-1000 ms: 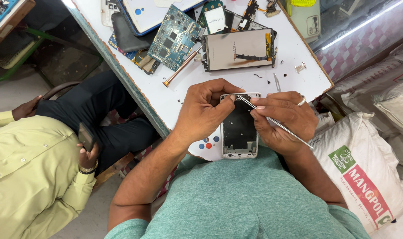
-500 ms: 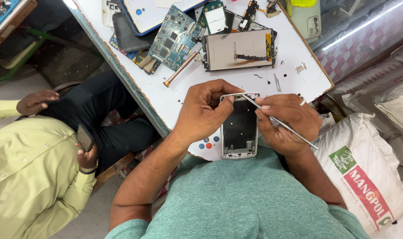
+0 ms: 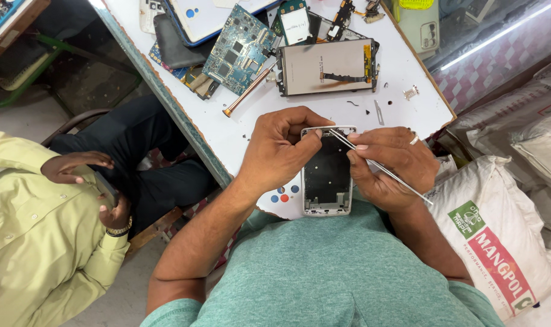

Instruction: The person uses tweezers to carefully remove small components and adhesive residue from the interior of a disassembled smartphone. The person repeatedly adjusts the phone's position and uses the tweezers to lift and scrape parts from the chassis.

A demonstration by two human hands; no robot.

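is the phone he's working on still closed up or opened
Opened. The phone frame lies on the white table as a bare shell, dark inside with no screen on it; the left hand steadies it while the right hand works tweezers at its top edge.

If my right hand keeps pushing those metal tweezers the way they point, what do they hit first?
Probably the top edge of the opened white-framed phone shell, where the thin metal tweezers in the right hand already point. The left hand's fingers sit just beyond; depth is unclear.

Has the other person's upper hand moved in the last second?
Yes. That hand has shifted right, away from the picture's left edge and toward the table, now resting on the dark trousers.
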